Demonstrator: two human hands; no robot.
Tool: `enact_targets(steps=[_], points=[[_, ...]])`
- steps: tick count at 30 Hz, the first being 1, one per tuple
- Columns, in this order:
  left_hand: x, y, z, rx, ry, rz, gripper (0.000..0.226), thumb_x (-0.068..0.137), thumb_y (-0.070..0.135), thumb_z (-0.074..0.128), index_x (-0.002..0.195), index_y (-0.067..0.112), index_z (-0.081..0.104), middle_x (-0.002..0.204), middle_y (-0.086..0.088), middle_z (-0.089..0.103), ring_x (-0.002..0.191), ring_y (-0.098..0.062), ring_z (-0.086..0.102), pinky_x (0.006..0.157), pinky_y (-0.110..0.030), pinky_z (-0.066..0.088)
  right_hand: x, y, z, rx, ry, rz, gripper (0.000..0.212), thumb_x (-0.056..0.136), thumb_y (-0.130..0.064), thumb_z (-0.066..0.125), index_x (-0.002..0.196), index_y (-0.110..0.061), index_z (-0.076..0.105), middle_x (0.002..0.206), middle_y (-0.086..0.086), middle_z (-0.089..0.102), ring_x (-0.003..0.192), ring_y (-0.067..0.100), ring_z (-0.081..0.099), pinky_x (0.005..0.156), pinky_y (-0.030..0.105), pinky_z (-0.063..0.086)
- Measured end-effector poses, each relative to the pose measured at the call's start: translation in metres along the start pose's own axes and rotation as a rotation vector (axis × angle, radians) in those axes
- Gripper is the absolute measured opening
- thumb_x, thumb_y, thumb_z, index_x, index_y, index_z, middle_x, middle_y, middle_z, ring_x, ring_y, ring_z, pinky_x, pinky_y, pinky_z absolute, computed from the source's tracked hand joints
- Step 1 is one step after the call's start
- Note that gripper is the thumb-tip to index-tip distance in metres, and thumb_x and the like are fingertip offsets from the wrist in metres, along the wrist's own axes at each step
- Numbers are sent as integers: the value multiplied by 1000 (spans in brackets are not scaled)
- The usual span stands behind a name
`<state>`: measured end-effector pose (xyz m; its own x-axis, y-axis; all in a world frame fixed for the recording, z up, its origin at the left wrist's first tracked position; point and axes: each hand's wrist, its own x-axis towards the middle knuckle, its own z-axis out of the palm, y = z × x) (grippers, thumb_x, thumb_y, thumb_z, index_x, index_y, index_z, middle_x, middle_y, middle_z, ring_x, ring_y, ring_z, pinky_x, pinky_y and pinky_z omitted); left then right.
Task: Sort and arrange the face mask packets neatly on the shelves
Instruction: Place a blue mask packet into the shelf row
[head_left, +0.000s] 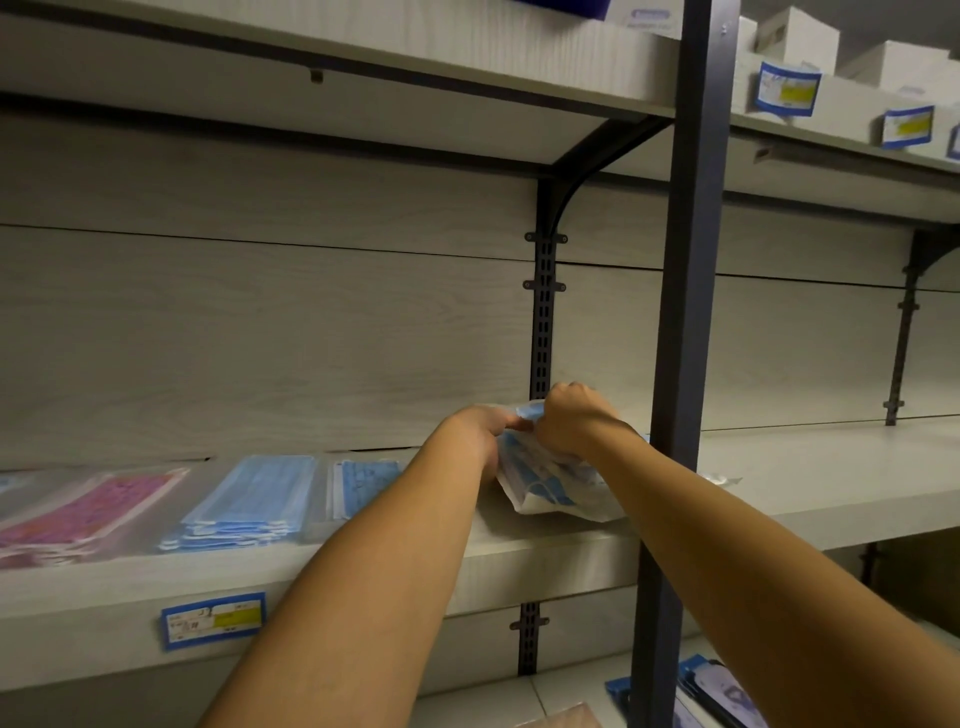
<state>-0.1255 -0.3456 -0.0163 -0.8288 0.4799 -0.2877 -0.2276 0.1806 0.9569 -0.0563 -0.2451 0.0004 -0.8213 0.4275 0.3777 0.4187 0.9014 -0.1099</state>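
Both hands, left (480, 431) and right (569, 421), are pinching our clear plastic packet of blue face masks (550, 483), which is resting on the pale wood-grain shelf (519, 551).

Light: dim, flat, greyish indoor light.
Shadows: dark under the upper shelf (363, 88).
Focus: soft throughout; pink packets (78, 514) at the left edge smeared.
Distortion: wide-angle bending of the grey upright post (685, 312).
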Motion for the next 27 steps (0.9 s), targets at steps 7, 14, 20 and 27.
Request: enact_targets(steps=[7, 14, 20, 27], points=[[8, -4, 5, 100, 60, 19, 42, 93, 9, 68, 130, -7, 55, 126, -21, 61, 125, -38, 56, 110, -47, 43, -2, 0, -6, 61, -20, -4, 37, 96, -15, 54, 130, 0, 55, 125, 20, 59, 110, 32, 59, 88, 33, 50], [11, 6, -16, 208, 120, 24, 47, 80, 8, 80, 119, -3, 56, 128, -22, 58, 119, -40, 57, 108, -50, 44, -4, -3, -17, 172, 15, -3, 36, 97, -13, 49, 130, 1, 53, 131, 21, 54, 115, 34, 57, 88, 33, 49], [44, 16, -61, 208, 152, -32, 81, 43, 2, 89, 119, -7, 62, 118, -24, 65, 106, -46, 65, 101, -56, 49, 0, -14, -28, 237, 21, 32, 33, 98, -16, 49, 124, 1, 58, 126, 22, 58, 109, 36, 60, 80, 34, 49], [-11, 11, -91, 220, 244, -16, 22, 79, -7, 75, 98, -8, 65, 91, -20, 68, 83, -35, 68, 89, -49, 55, 2, -16, -25, 344, -233, 158, 46, 91, -47, 58, 117, -9, 61, 115, 15, 64, 101, 31, 63, 82, 36, 48]])
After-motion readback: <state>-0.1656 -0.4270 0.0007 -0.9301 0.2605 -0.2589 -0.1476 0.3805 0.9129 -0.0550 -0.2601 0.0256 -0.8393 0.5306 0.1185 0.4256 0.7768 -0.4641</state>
